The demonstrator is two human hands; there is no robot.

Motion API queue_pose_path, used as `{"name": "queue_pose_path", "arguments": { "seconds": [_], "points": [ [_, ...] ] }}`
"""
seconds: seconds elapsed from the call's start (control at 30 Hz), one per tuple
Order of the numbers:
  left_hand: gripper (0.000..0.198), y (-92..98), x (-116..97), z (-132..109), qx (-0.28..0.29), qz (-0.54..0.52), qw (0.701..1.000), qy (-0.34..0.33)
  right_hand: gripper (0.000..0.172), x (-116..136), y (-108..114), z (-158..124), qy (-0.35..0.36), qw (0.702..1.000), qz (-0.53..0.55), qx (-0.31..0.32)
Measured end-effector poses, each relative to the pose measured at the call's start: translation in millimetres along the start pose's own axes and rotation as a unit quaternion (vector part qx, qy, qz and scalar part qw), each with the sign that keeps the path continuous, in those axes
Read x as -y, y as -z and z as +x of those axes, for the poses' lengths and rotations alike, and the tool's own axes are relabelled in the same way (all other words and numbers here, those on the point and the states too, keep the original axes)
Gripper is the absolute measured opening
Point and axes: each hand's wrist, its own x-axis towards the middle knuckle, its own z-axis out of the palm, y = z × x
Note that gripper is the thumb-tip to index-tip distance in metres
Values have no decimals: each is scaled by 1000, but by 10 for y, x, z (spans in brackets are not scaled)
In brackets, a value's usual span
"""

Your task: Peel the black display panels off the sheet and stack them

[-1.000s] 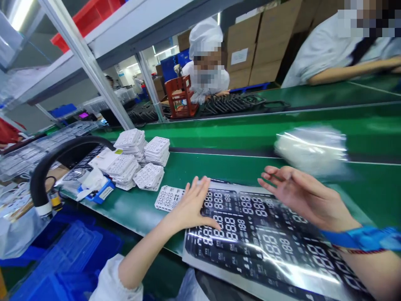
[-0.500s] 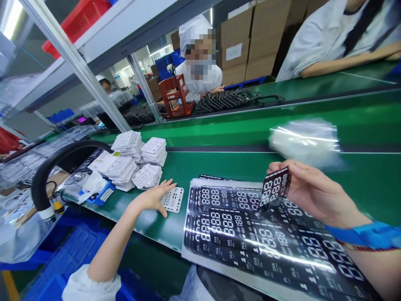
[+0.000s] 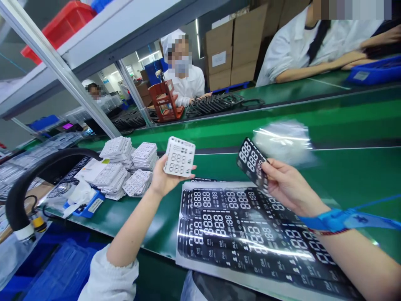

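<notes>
left hand (image 3: 162,180) clamps the white frame (image 3: 179,156), right hand (image 3: 286,187) pinches the black film (image 3: 251,161) at its edge; squeezed harder, it may crease or smudge.

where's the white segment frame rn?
Head view, left of centre: the white frame is held up in the left hand, over the far-left corner of the black film sheet, right of the white stacks.
</notes>
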Motion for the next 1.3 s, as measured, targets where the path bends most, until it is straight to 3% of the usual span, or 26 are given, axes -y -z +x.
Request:
{"name": "queue_pose_path", "arguments": {
  "seconds": [0.1,0.27,0.4,0.57,0.67,0.83,1.03,1.3],
  "points": [
    [47,-377,159,280,19,-136,988,69,38,-32,19,52,-42,996,73,6],
    [39,-689,407,523,42,-160,982,87,37,-39,50,116,-34,992,117,-9],
    [53,-729,510,518,65,-215,967,122,36,-25,32,97,-46,990,133,9],
    [67,-717,621,453,142,-295,936,131,36,-36,10,80,-78,987,139,20],
    [68,-730,632,456,126,-292,937,143,38,-45,26,91,-85,987,137,1],
    [62,-777,589,481,114,-292,932,183,37,-21,31,60,-3,997,72,-15],
    [68,-781,624,484,153,-265,924,231,37,24,-14,-38,123,987,-95,-25],
    [82,-846,607,431,220,-250,917,218,30,29,-35,-133,169,975,-147,-12]
  ]
}}
